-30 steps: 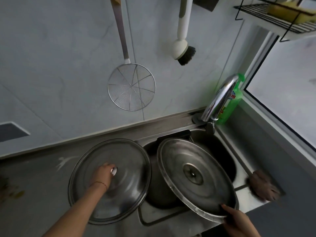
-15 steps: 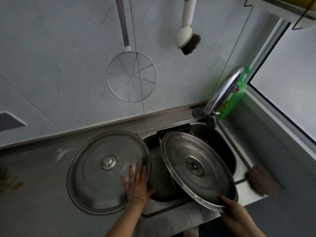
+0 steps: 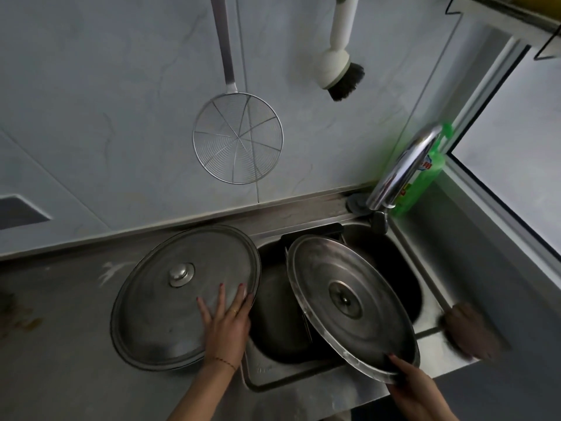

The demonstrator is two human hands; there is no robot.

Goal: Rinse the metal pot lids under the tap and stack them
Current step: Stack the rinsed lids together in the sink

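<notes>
The right hand (image 3: 416,387) is pinching the near rim of the upturned lid (image 3: 352,305) tilting over the sink (image 3: 425,268), risking a slip, while the left hand (image 3: 226,323) is pressing straight fingers (image 3: 221,299) on the knobbed lid (image 3: 182,296) beside the sink.

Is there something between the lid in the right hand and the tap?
Nothing visible. The right hand holds the tilted lid over the sink; the tap stands beyond its far edge, with open space between.
</notes>
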